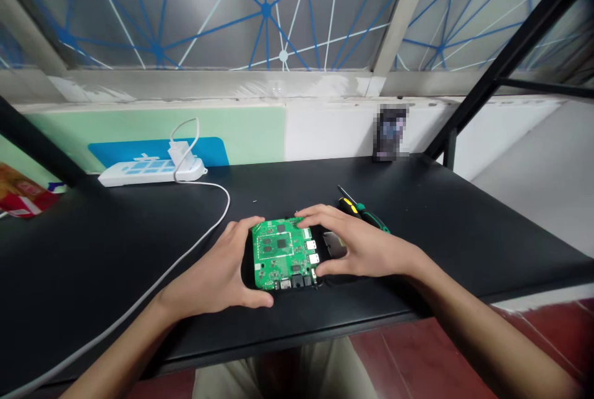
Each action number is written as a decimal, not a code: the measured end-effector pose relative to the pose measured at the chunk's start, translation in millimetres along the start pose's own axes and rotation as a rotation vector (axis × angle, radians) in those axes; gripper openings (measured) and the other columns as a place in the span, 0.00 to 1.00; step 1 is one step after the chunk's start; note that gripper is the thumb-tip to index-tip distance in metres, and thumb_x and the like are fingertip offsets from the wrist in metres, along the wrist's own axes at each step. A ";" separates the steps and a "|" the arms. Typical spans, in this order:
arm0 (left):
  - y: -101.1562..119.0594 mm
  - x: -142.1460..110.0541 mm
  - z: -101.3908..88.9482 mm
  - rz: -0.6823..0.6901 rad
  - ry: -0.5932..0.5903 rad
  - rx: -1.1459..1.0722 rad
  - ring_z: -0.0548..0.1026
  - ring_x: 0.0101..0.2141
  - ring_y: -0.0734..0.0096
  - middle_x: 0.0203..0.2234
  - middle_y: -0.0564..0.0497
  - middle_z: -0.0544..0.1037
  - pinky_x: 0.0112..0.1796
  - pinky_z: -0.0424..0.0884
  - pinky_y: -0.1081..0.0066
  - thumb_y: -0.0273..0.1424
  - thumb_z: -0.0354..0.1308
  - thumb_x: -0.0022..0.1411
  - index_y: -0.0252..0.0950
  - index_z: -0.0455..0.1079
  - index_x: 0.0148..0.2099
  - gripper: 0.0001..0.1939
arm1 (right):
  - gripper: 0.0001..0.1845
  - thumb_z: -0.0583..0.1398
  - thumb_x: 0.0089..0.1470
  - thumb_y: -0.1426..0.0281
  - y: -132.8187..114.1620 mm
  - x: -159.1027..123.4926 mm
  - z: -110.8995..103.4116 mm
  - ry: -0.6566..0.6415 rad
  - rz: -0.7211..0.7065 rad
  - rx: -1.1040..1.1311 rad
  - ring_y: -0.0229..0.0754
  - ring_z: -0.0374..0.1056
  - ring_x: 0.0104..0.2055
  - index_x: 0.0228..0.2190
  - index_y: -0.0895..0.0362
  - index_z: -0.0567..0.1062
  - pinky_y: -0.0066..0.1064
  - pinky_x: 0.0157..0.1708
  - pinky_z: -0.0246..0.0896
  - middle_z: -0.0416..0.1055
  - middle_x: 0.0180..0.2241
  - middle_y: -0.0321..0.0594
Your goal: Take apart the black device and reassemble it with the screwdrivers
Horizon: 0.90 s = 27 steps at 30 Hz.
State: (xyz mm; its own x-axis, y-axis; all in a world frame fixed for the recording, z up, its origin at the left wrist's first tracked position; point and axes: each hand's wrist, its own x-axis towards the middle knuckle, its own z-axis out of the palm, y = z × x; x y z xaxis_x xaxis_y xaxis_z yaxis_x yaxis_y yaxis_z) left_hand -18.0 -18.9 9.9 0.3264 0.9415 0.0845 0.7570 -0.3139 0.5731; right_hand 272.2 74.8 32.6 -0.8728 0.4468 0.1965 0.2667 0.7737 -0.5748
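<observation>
A green circuit board point(278, 269), with chips on top and metal ports along its right and front edges, lies level just above or on the black table; a dark edge shows under it. My left hand point(216, 275) grips its left side, thumb at the front corner and fingers at the back. On the right side, my right hand point(359, 241) holds it between thumb at the front and fingers at the back. Partly hidden beneath my right hand is a dark, shiny flat piece point(333, 243). Just behind that hand lie a green-handled tool point(371, 218) and a yellow-and-black handle point(348, 206).
A white power strip point(116, 176) with a plugged-in charger point(180, 153) stands at the back left. Its white cable point(204, 235) runs across the table point(464, 232) left of my hand. A blurred dark object point(390, 133) leans on the wall; a red packet point(25, 195) lies far left.
</observation>
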 end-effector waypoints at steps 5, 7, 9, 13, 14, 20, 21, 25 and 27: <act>-4.5 1.5 2.6 0.023 0.014 -0.018 0.65 0.63 0.36 0.62 0.36 0.64 0.60 0.65 0.38 0.45 0.76 0.46 0.42 0.48 0.69 0.56 | 0.36 0.69 0.53 0.61 1.0 1.1 1.6 0.048 -0.018 -0.090 0.50 0.64 0.66 0.60 0.54 0.65 0.47 0.65 0.63 0.66 0.63 0.50; -5.7 1.3 2.9 0.016 0.018 -0.023 0.65 0.63 0.35 0.63 0.35 0.64 0.60 0.65 0.37 0.45 0.76 0.45 0.42 0.48 0.70 0.58 | 0.39 0.69 0.52 0.61 0.5 1.2 2.2 0.065 0.001 -0.120 0.50 0.67 0.64 0.62 0.55 0.64 0.45 0.63 0.66 0.68 0.62 0.50; -6.7 0.4 3.3 0.014 0.027 -0.024 0.65 0.64 0.33 0.64 0.35 0.64 0.60 0.66 0.36 0.46 0.77 0.44 0.43 0.47 0.71 0.60 | 0.41 0.69 0.51 0.61 0.8 0.9 2.4 0.083 0.015 -0.143 0.50 0.70 0.62 0.63 0.54 0.64 0.45 0.62 0.68 0.69 0.62 0.48; -7.6 -0.9 3.4 0.023 0.037 -0.002 0.63 0.65 0.31 0.66 0.32 0.61 0.60 0.64 0.33 0.49 0.77 0.44 0.44 0.42 0.74 0.65 | 0.42 0.69 0.49 0.62 5.0 2.4 3.8 0.155 -0.002 -0.155 0.50 0.71 0.60 0.63 0.53 0.65 0.45 0.61 0.69 0.71 0.61 0.46; -7.8 -0.9 3.0 0.030 0.044 0.008 0.62 0.66 0.30 0.67 0.31 0.60 0.60 0.64 0.33 0.49 0.77 0.45 0.44 0.40 0.74 0.66 | 0.42 0.70 0.49 0.62 6.6 3.7 4.5 0.177 -0.007 -0.146 0.49 0.72 0.60 0.63 0.53 0.65 0.45 0.60 0.70 0.72 0.61 0.46; -9.5 1.7 -5.1 0.133 0.133 0.034 0.58 0.68 0.32 0.69 0.34 0.57 0.62 0.60 0.31 0.46 0.74 0.53 0.49 0.41 0.75 0.58 | 0.42 0.70 0.47 0.61 12.9 17.4 4.3 0.247 -0.057 -0.046 0.49 0.75 0.57 0.62 0.56 0.67 0.45 0.58 0.73 0.73 0.59 0.48; -9.2 2.4 -6.7 0.143 0.147 0.016 0.58 0.68 0.34 0.69 0.35 0.56 0.62 0.61 0.33 0.44 0.73 0.55 0.49 0.41 0.74 0.56 | 0.42 0.70 0.47 0.62 13.3 19.6 2.8 0.256 -0.065 -0.039 0.49 0.75 0.57 0.62 0.56 0.68 0.46 0.58 0.73 0.73 0.59 0.48; -4.9 6.0 -11.1 0.152 0.198 -0.034 0.59 0.68 0.39 0.70 0.39 0.53 0.64 0.63 0.39 0.37 0.69 0.59 0.49 0.42 0.75 0.51 | 0.41 0.70 0.48 0.62 14.7 25.3 -4.5 0.293 -0.111 -0.027 0.50 0.74 0.58 0.62 0.53 0.68 0.49 0.57 0.73 0.73 0.60 0.48; -2.3 8.6 -13.2 0.172 0.215 -0.023 0.57 0.69 0.40 0.71 0.40 0.52 0.65 0.62 0.40 0.36 0.68 0.60 0.49 0.41 0.75 0.51 | 0.42 0.70 0.48 0.61 15.5 27.1 -8.0 0.292 -0.131 -0.043 0.51 0.74 0.58 0.63 0.53 0.67 0.49 0.58 0.73 0.73 0.60 0.48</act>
State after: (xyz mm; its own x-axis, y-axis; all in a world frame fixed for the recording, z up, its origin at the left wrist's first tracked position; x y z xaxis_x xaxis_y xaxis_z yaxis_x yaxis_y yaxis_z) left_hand -24.3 -8.4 20.0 0.3198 0.8797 0.3519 0.6867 -0.4711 0.5537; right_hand 255.9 102.5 35.4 -0.7482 0.4475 0.4898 0.1820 0.8484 -0.4970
